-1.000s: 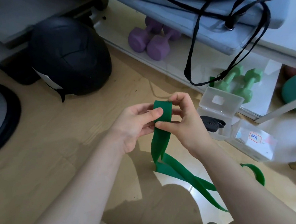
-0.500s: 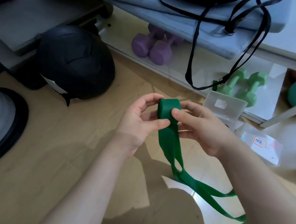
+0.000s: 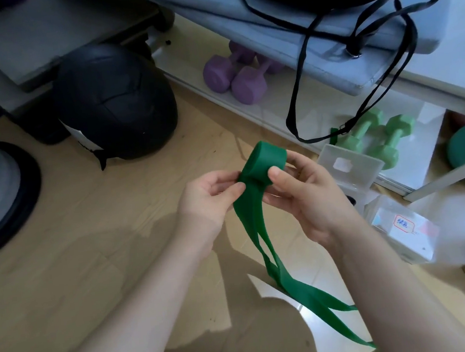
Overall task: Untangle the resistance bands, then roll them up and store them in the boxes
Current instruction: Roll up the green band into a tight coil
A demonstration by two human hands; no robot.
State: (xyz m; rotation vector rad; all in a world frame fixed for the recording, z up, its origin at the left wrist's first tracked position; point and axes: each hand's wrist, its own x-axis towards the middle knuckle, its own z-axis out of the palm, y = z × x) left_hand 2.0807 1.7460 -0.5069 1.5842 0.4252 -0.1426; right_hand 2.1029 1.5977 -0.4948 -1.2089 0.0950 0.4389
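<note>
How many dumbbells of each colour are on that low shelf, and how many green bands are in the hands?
Purple dumbbells: 2
Green dumbbells: 2
Green band, held by the left hand and right hand: 1
Total: 5

Clear box (image 3: 401,233) label: "绿色"

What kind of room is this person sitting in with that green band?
Probably a home workout corner or a small gym storage spot. Purple dumbbells and green dumbbells sit on a low shelf, a black ball rests on the wooden floor, and both hands roll a green resistance band.
</note>
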